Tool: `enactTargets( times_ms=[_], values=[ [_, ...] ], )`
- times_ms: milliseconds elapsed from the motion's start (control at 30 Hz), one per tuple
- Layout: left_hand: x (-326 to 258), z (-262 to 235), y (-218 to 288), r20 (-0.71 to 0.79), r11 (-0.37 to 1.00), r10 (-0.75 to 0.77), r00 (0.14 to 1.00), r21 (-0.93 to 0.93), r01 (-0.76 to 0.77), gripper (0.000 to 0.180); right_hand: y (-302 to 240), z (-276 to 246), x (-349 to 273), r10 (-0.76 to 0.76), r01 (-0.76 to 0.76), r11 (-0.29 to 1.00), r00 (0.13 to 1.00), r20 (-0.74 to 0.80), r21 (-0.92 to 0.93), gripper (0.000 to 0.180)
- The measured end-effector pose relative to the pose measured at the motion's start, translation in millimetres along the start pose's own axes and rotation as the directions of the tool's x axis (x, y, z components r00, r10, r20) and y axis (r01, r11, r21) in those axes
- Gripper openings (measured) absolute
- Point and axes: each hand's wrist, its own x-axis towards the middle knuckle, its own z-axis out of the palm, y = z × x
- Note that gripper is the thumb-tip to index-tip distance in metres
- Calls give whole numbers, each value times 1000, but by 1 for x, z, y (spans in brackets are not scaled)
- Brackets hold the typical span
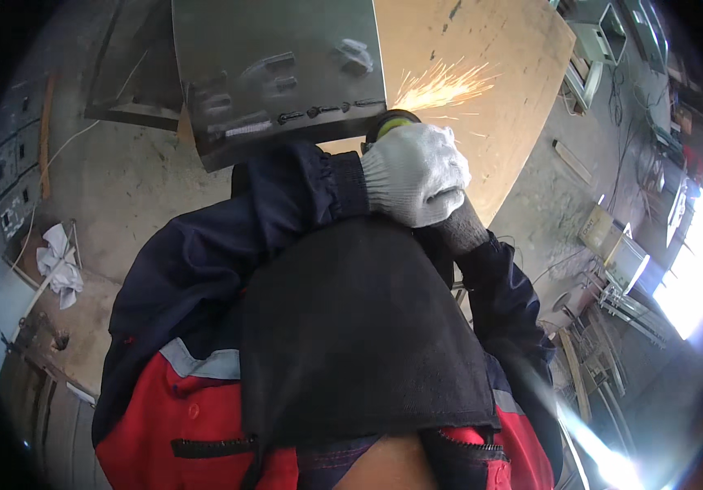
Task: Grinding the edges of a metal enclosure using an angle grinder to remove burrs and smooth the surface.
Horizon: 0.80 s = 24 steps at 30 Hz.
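An angle grinder (pixel 395 122) touches the near right corner of a dark grey sheet-metal box (pixel 302 77). Orange sparks (pixel 441 86) spray from its disc to the far right. My left hand (pixel 418 175), in a white knitted glove, is closed around the grinder and hides most of it. Behind it, only the grey glove cuff of my right hand (pixel 463 229) shows; its fingers are hidden. Dark slots and scuffed, shiny patches mark the box near its front edge.
The box rests on a brown tabletop (pixel 482 49). Metal frames (pixel 625 265) and a wooden strip (pixel 572 161) lie on the floor at right. At left are a white cloth (pixel 60 265) and a thin cable (pixel 65 147). Bright light enters at far right.
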Motion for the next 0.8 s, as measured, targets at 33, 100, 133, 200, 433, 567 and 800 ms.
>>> enactTargets(
  times_ms=[33,100,133,200,433,567,800],
  values=[
    [-1,1,-4,-7,1000,-2,1000,-3,2,15,-8,-2,3,-63,63,998,998,15,2,45],
    [-2,1,-9,-31,1000,-21,999,-1,21,14,-28,-8,8,-81,82,996,996,31,-38,44],
    [-4,0,-11,-57,999,-34,998,-1,34,14,-32,-9,10,-98,101,991,994,43,-82,43],
    [-5,0,-17,-109,999,-50,993,-9,49,15,-30,-9,14,-107,108,994,994,32,-33,41],
    [6,0,-17,-85,992,-63,994,-110,53,14,-29,-16,14,-68,79,981,995,69,-178,41],
    [7,-3,-26,-308,970,64,949,-206,-132,25,-33,-15,12,-59,62,979,998,22,-193,38],
    [1,-12,-21,-272,990,-18,962,-136,-20,13,-59,-15,11,-84,85,980,996,10,-178,37]
  ],
)
